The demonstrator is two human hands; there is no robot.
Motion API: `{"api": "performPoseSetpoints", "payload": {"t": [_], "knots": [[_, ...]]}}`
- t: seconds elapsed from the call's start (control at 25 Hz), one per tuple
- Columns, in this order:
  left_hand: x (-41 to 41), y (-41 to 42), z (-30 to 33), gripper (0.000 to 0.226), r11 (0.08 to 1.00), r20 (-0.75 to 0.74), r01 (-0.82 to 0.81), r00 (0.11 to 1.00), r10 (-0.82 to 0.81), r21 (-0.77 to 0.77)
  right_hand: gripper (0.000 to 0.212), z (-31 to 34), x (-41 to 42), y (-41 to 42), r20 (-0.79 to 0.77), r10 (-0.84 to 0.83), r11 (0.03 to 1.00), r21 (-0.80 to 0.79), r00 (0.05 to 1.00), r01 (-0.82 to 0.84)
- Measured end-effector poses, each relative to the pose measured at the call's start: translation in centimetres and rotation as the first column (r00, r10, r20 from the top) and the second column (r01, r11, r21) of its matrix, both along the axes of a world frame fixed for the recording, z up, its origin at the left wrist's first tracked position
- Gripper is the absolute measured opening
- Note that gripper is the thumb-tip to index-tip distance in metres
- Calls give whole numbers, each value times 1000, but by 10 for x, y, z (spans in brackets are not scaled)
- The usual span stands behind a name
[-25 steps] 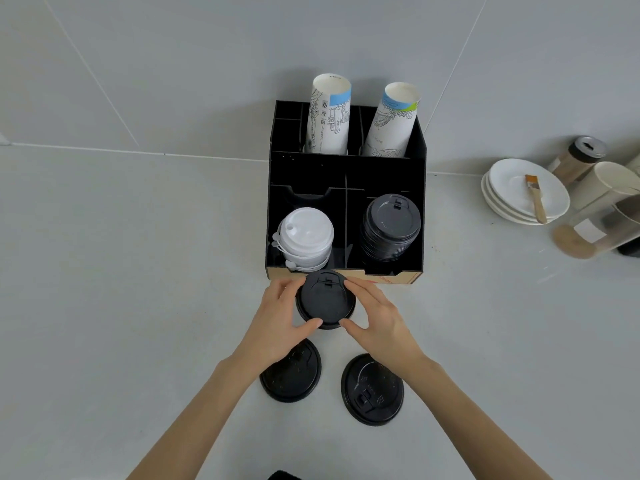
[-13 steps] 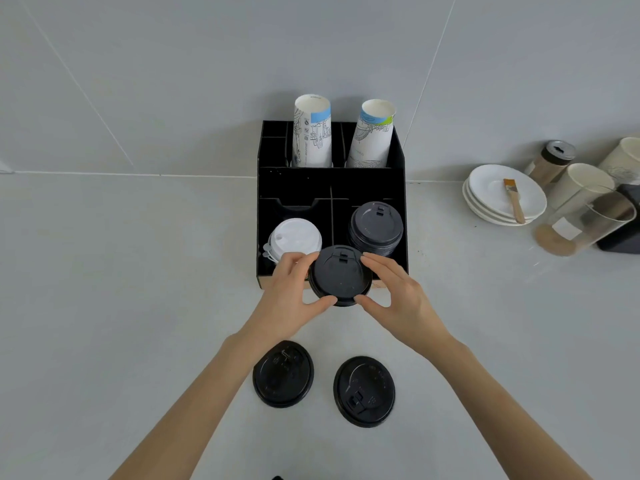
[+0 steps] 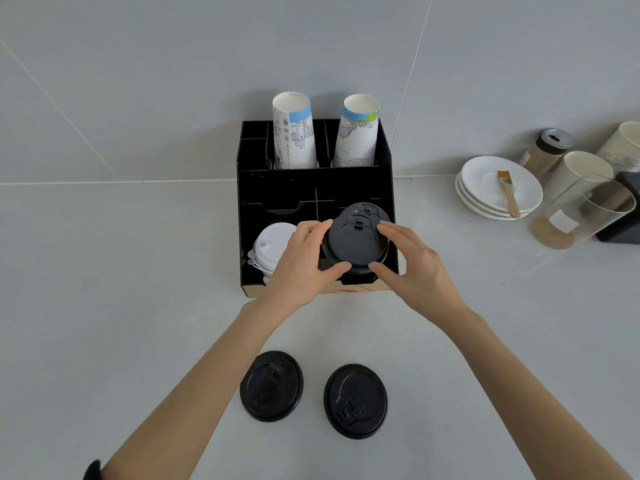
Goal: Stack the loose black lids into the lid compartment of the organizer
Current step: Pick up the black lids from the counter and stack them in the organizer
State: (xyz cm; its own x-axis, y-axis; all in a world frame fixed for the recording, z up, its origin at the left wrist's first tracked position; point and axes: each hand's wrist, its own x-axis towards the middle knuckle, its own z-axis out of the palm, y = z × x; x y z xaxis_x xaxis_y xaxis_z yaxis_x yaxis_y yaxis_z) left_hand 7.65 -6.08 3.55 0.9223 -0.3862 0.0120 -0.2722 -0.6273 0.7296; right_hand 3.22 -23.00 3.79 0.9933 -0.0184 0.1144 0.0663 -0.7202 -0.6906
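Holding one black lid between both hands, we see the left hand and right hand curled partly closed, fingertips and thumbs pinching its rim from opposite sides. Just beyond the fingers, under the lid, sits the black lid stack in the right front compartment of the organizer. Beneath the left hand's fingers is one stack of white lids. Behind the wrists, two loose black lids lie flat on the counter. Beyond the hands, two paper cups stand upright.
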Motion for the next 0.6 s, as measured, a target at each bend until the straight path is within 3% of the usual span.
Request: {"api": "performPoseSetpoints", "payload": {"t": [0.6], "knots": [[43,-31,-24,64,999,-48,-6,999,8,52,54,-20,43,-18,-74,-75,997,4,994,75]]}}
